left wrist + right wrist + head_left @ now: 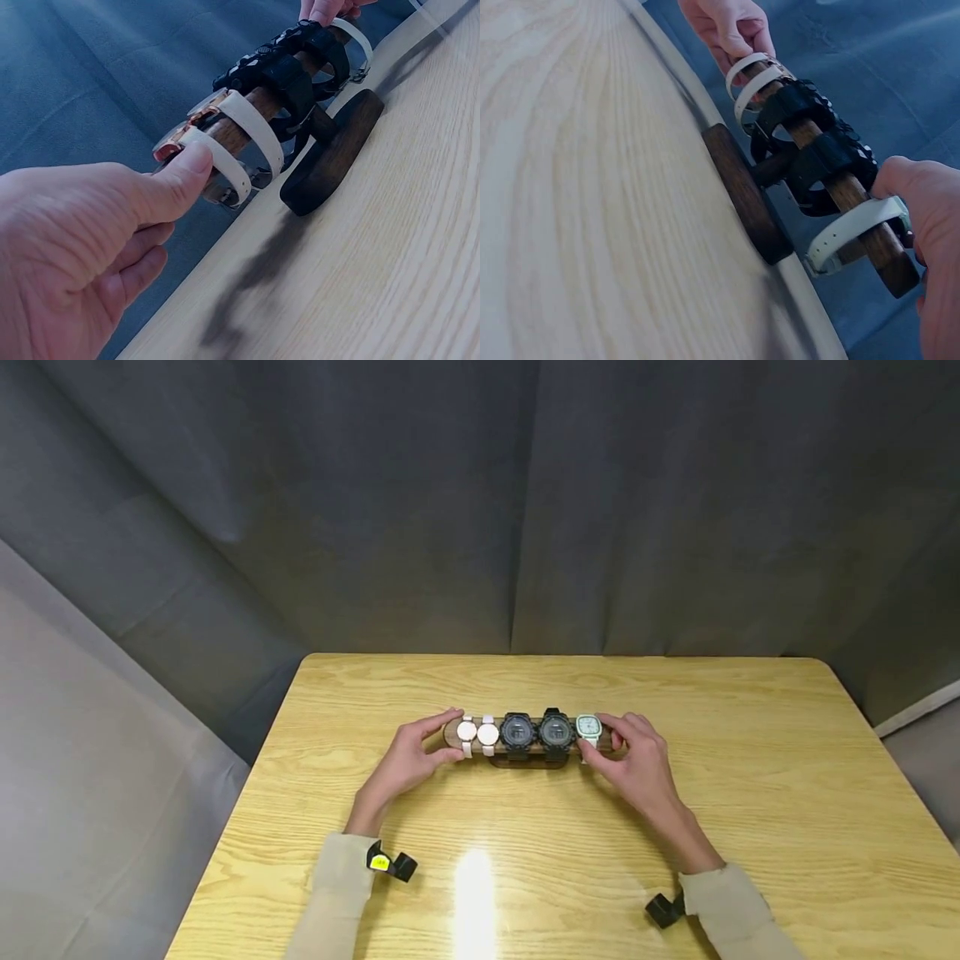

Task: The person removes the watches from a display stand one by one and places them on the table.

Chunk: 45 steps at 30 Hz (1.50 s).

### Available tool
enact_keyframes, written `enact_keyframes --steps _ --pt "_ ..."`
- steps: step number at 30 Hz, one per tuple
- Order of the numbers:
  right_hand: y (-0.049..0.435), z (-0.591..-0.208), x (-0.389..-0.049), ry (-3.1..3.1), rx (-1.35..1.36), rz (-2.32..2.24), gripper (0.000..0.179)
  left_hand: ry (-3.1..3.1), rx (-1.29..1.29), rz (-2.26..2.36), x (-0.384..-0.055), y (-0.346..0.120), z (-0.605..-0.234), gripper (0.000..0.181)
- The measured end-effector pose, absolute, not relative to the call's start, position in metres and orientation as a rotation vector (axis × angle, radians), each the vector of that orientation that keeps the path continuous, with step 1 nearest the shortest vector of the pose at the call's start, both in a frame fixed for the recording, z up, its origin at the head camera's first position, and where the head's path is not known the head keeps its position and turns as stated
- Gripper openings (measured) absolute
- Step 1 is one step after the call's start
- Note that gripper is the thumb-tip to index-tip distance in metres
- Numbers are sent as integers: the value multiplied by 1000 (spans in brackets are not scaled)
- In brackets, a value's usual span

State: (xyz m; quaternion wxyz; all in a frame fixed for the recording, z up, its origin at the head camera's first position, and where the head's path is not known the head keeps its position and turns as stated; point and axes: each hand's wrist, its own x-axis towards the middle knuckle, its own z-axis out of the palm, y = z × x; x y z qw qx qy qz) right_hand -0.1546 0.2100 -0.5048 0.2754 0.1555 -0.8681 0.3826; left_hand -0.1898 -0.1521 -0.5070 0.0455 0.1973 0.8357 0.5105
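A dark wooden watch stand (334,161) carries a row of watches on its crossbar. At the left end, my left hand (405,758) pinches the outermost white-strapped watch (467,730), its thumb on the strap beside the rose-gold case. Another white-strapped watch (488,735) sits next to it. Two chunky black digital watches (518,732) fill the middle. Toward the right end, my right hand (633,760) holds a square mint-green watch (588,726) between thumb and fingers. Its pale strap (853,225) loops round the bar; the fingers' far side is hidden.
The stand's oval foot (742,195) rests on a light wood-grain table (300,893). A dark grey curtain (525,510) hangs behind the table's far edge. Small black camera mounts (405,866) sit at both sleeve cuffs.
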Motion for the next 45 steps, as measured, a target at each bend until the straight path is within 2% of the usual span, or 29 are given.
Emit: enact_keyframes --steps 28,45 --pt "202 -512 -153 -2255 275 1109 33 2612 610 1518 -189 -147 -507 62" --pt "199 -511 -151 -2270 265 1076 38 2595 573 1528 -188 -148 -505 62"
